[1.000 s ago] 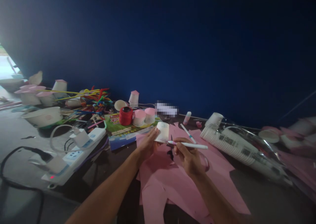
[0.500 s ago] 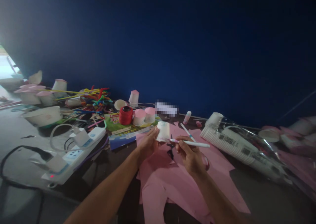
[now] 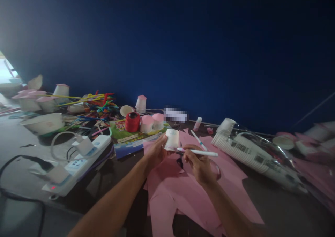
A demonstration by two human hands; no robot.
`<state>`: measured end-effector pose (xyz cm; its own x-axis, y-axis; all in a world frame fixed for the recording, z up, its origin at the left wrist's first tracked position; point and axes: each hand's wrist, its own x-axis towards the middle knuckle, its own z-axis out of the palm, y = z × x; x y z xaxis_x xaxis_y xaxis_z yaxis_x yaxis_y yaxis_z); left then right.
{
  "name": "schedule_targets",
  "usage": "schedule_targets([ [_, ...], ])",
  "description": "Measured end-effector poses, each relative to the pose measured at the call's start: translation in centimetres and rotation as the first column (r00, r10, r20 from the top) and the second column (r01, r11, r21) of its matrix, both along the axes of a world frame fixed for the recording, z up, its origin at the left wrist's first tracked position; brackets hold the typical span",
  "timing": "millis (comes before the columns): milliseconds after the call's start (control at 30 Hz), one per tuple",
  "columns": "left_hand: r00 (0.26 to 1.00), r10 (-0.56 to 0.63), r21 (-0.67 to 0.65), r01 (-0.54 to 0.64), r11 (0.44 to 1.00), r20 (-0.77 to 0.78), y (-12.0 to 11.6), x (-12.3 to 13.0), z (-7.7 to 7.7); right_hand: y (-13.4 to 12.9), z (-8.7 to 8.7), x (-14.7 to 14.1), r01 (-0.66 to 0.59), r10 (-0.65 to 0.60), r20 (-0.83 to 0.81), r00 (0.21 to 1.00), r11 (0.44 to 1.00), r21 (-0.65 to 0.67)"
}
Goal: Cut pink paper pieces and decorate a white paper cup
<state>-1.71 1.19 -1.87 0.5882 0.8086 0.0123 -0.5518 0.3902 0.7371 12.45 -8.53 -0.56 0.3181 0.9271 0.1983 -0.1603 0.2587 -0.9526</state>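
Observation:
My left hand (image 3: 157, 149) is closed around a white paper cup (image 3: 172, 139), which stands out above the pink paper (image 3: 188, 191). Faint marks show on the cup's side and along its lower edge. Between the fingers of my right hand (image 3: 198, 163) is a white marker (image 3: 203, 153); its pink tip end points left, at the cup's lower right edge. Whether the tip touches the cup, I cannot tell. Dark-handled scissors (image 3: 179, 162) lie on the paper between my hands, partly hidden. Just beyond my right hand rests a second white marker (image 3: 199, 140) with a blue band.
A red spool of thread (image 3: 132, 122) and pink-topped cups (image 3: 157, 121) stand on a colourful pad (image 3: 128, 143). At left are a power strip (image 3: 78, 167), a paper bowl (image 3: 43, 123) and pipe cleaners (image 3: 104, 102). Bagged stacked cups (image 3: 243, 150) lie right; a glue stick (image 3: 198, 123) stands behind.
The marker in my right hand has shifted slightly left, its tip now closer over the cup's lower edge. My left hand and the cup keep nearly the same place.

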Motion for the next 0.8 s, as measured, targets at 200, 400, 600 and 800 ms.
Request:
schedule_targets([
  [200, 1.000, -0.019, -0.109, 0.021, 0.994, 0.020, -0.2, 0.1, 0.3, 0.0, 0.2, -0.2, 0.005, -0.005, -0.183, 0.983, 1.000, -0.001],
  [400, 0.998, 0.042, -0.105, -0.036, 0.994, 0.057, -0.2, 0.4, 0.2, -0.1, -0.1, -0.3, -0.029, 0.027, -0.123, 0.992, 0.999, -0.016],
  [600, 0.997, 0.052, -0.064, -0.048, 0.997, 0.064, 0.1, 0.6, -0.6, -0.2, -0.4, -0.3, -0.041, 0.041, -0.027, 0.999, 0.999, 0.012],
  [800, 0.997, 0.054, -0.045, -0.052, 0.998, 0.059, 0.0, 0.6, -0.5, 0.0, -0.7, -0.3, -0.049, 0.049, -0.016, 0.999, 0.998, 0.029],
])
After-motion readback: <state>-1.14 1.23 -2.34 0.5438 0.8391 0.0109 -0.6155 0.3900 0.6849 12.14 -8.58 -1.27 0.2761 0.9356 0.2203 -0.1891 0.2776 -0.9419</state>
